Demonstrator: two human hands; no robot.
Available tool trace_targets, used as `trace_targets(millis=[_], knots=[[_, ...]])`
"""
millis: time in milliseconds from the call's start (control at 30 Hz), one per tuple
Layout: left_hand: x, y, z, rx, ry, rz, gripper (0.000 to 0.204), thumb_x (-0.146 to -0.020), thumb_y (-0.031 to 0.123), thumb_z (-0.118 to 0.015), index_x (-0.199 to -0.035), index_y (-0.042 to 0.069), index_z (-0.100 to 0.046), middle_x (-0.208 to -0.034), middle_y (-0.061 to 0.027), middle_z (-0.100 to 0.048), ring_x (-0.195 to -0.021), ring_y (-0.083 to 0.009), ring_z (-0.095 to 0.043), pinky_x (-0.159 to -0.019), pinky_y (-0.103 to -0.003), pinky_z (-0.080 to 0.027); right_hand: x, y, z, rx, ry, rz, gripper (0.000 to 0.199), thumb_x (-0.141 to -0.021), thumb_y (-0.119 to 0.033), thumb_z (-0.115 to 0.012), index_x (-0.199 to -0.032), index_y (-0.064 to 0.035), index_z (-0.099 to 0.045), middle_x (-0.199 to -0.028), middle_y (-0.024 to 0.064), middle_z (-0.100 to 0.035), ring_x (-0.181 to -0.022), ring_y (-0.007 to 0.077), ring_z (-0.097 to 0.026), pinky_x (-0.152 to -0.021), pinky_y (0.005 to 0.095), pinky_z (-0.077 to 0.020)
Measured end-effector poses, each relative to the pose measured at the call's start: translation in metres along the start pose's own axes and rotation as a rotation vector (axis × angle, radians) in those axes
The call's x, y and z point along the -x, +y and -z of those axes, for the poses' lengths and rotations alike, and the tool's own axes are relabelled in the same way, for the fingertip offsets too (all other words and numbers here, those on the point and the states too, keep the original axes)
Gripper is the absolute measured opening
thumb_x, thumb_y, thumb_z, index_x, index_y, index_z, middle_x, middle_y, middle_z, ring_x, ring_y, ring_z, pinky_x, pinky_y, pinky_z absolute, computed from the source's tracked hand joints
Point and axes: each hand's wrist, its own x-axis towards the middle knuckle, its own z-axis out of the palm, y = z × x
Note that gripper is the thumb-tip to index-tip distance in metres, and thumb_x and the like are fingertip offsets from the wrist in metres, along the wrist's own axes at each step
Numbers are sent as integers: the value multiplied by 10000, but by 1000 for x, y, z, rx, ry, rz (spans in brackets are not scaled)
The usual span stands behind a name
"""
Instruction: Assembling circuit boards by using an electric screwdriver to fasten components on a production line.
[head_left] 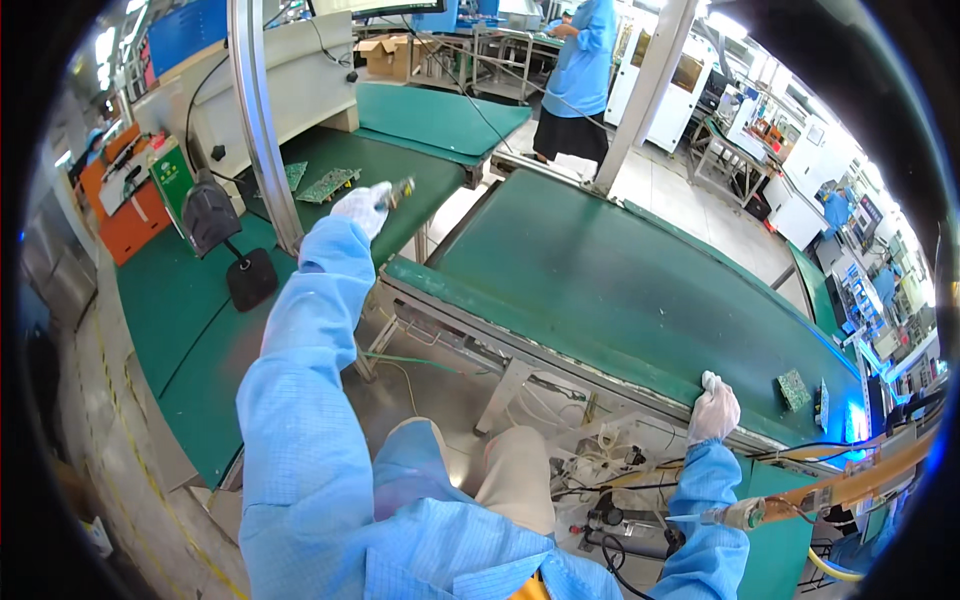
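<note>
Well — right hand (714, 408) at roomy belt (600, 285) edge

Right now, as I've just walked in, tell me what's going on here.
A person in blue sleeves has what looks like a small circuit board in the left grip, above the green worktop. The right grip is at the near edge of the green belt; whether it holds anything is unclear. Green boards lie near the left grip, and two more boards are toward the belt's right end.
</note>
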Motion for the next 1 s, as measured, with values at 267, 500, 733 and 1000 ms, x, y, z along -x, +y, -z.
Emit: trace_targets(millis=[267, 500, 733, 1000], knots=[[-9, -43, -19, -96, -140, 208, 479, -824, 204, -599, -1300, 187, -551, -1327, -158, -534, -1258, -338, -479, -1057, -426, -399, 0, -8, 8, -48, 19, -21, 219, -807, -47, -527, -875, -95, -730, -925, 109, -717, -934, 257, -680, -859, 385, -520], [16, 97, -39, 449, 319, -141, 367, -836, 234, -567, -1187, 145, -629, -1251, -105, -596, -1185, -274, -537, -996, -392, -432, -3, -9, 4, -126, -16, -58, 231, -823, -42, -513, -882, -77, -733, -941, 120, -718, -952, 256, -682, -888, 373, -518], [147, 306, -20, 271, 30, -785, 471, -925, 452, -509, -1247, 110, -543, -1243, -96, -538, -1226, -297, -461, -966, -418, -452, -3, -7, 2, -68, -109, -103, 212, -838, -61, -533, -916, -61, -730, -993, 118, -711, -990, 260, -664, -900, 365, -504], [167, 315, -35, 173, 251, -665, 455, -973, 457, -444, -1259, 117, -543, -1221, -75, -537, -1247, -264, -451, -935, -387, -442, -64, 82, 13, -81, -245, -162, 392, -875, -182, -657, -1234, -31, -607, -1347, 243, -501, -1239, 352, -500, -1052, 397, -392]])
